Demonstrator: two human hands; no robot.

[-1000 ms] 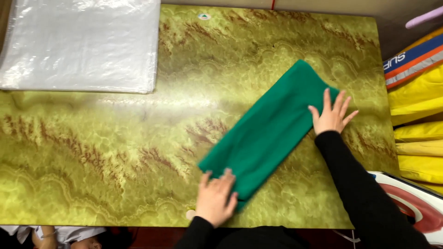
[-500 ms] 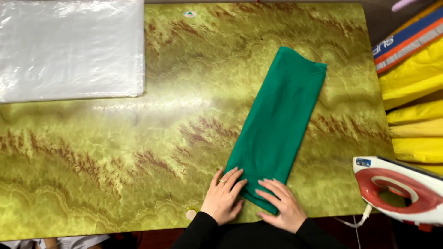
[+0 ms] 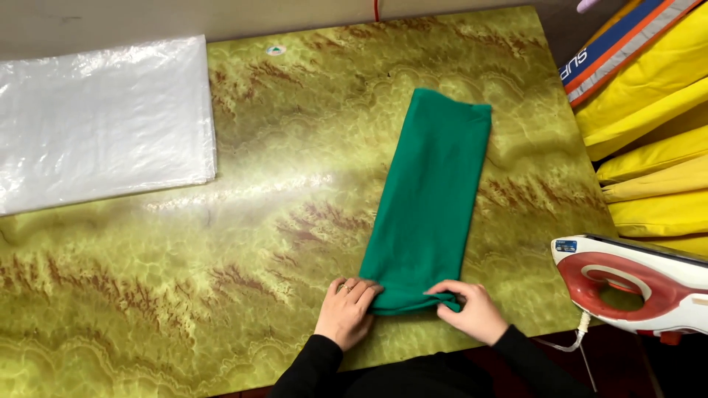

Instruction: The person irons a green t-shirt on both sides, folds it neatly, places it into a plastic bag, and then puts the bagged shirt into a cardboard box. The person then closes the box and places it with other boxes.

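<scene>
- Head view, work surface: a table (image 3: pixel 221 295) with a green-yellow marbled top fills most of the frame. Its far edge runs along the top of the picture, its right edge slants down toward the near right corner, and its near edge crosses the bottom.
- Head view, cloth: a folded green cloth (image 3: pixel 431 199) lies as a long, narrow strip on the right half of the table. The far end sits well short of the far edge; the near end lies close to the near edge. The strip leans slightly, far end to the right.
- Head view, left hand (image 3: pixel 346 309): it rests at the near left corner of the cloth, fingers curled narrow and gripping the cloth's edge against the table.
- Head view, right hand (image 3: pixel 464 306): it sits at the near right corner of the cloth, fingers pinched on a small raised fold of the fabric. Both sleeves are black.
- Head view, open room: the middle and near left of the table are bare, and a bare band runs between the cloth and the right edge.
- Head view, far left corner: a flat stack of clear plastic sheets (image 3: pixel 103 121) lies well apart from the cloth.
- Head view, beyond the right edge: a red and white iron (image 3: pixel 634 284) sits near the near right corner, with yellow cushions (image 3: pixel 656 155) stacked behind it.
</scene>
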